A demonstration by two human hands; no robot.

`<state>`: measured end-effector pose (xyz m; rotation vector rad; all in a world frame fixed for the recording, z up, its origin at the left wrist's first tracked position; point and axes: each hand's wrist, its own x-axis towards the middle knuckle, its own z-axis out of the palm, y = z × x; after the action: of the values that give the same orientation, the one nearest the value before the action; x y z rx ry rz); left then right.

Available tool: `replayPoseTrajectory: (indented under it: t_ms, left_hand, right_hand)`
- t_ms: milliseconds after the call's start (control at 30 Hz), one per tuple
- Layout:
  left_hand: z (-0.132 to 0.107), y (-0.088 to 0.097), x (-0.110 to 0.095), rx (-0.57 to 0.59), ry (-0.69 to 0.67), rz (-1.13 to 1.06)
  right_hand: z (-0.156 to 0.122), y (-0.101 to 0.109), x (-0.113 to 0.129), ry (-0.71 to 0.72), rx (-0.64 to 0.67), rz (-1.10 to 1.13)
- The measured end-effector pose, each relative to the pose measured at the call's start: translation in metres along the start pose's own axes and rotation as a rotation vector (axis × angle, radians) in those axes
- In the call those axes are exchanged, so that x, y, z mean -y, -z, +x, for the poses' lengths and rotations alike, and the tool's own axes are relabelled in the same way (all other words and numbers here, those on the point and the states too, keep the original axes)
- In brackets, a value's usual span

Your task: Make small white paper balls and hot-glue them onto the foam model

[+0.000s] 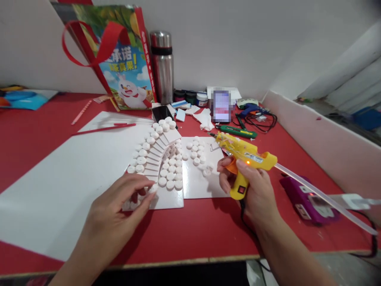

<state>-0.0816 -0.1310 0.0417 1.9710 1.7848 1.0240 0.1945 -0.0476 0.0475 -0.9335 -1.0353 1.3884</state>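
My left hand (122, 200) is closed in a pinch on a small white disc (153, 188), low over the near end of a curved white model (160, 147) with thin ribs. Rows of white discs (144, 145) line its outer edge, and more discs (170, 176) cover the board inside the curve. My right hand (253, 184) is wrapped round a yellow hot glue gun (247, 153), fingers at its orange trigger. The gun's nozzle points left, above a white board (198, 186) with loose discs (195, 151). A long clear glue stick (321, 194) sticks out behind the gun.
A large white sheet (59, 186) covers the left of the red table (208, 234). At the back stand a printed bag (127, 75), a steel flask (163, 71) and a phone (222, 107). A green cutter (238, 132) and a purple power strip (306, 202) lie on the right.
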Motion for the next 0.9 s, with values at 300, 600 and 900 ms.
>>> replayPoseTrajectory:
  t_ms: [300,600,900]
  left_hand:
    - [-0.003,-0.012,-0.008,-0.051,-0.200,0.146]
    - [0.005,-0.021,-0.012,-0.007,-0.321,0.265]
    - [0.006,-0.023,-0.012,0.003,-0.373,0.330]
  right_hand:
    - [0.000,-0.001,0.000,-0.016,-0.004,-0.037]
    - [-0.001,-0.001,0.001,0.012,-0.001,-0.045]
    - [0.000,-0.001,0.001,-0.001,-0.011,-0.012]
